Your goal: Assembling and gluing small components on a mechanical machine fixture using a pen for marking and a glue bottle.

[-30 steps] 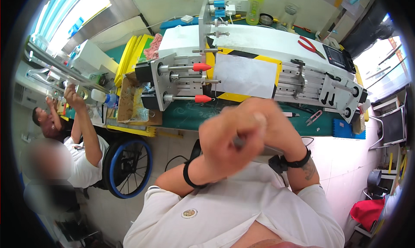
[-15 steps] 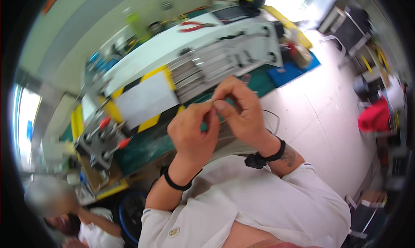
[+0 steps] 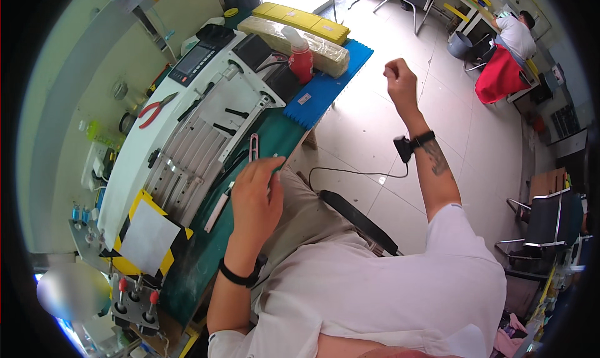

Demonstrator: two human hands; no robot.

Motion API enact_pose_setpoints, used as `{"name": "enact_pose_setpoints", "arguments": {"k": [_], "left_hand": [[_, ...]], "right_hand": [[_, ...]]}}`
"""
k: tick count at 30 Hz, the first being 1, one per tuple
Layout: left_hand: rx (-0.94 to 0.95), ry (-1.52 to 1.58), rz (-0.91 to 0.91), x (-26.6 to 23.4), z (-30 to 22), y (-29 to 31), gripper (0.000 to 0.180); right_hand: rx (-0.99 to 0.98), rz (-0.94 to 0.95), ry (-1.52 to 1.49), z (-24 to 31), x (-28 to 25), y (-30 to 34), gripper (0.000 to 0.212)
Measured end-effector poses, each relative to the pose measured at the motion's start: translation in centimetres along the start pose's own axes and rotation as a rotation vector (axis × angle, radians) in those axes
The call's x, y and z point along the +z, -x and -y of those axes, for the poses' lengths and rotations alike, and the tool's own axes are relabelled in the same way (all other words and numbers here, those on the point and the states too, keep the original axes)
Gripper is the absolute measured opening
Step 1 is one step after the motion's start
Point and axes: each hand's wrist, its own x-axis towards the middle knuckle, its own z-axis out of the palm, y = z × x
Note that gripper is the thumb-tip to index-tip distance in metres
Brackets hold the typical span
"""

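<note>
My left hand (image 3: 255, 195) hovers over the front edge of the green-topped bench (image 3: 201, 248), its fingers bent and the thumb apart from them, with nothing visible in between. Close by lie a slim white-and-pink tool (image 3: 219, 208) and a pink, slotted piece (image 3: 254, 147). My right hand (image 3: 401, 86) is raised out over the floor at the right, away from the bench. Its fingers are curled together; whatever they may hold is hidden. A black wrist strap (image 3: 422, 139) with a small box and cable sits on that arm.
A white machine (image 3: 137, 152) with a slatted metal bed carries red-handled pliers (image 3: 153, 112). Beyond it are a red bottle (image 3: 300, 63) and a blue mat (image 3: 340, 83). A red-handled clamp fixture (image 3: 136, 305) stands near left. Another person (image 3: 515, 39) sits far right.
My hands, earlier pinched together at the fingertips over the bench, have parted. The right one has swung away up and right; the left has stayed near the bench. The view has turned right.
</note>
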Motion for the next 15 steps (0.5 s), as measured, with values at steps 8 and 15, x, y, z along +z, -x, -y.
{"name": "enact_pose_setpoints", "arguments": {"k": [8,15], "left_hand": [[0.061,-0.139,0.191,5.5,3.2,-5.2,0.055],[0.078,-0.208,0.185,5.9,3.4,-6.1,0.059]], "right_hand": [[-0.21,-0.043,0.186,-4.0,6.8,-3.3,0.006],[-0.363,-0.055,0.188,-4.7,7.2,-2.3,0.006]]}}
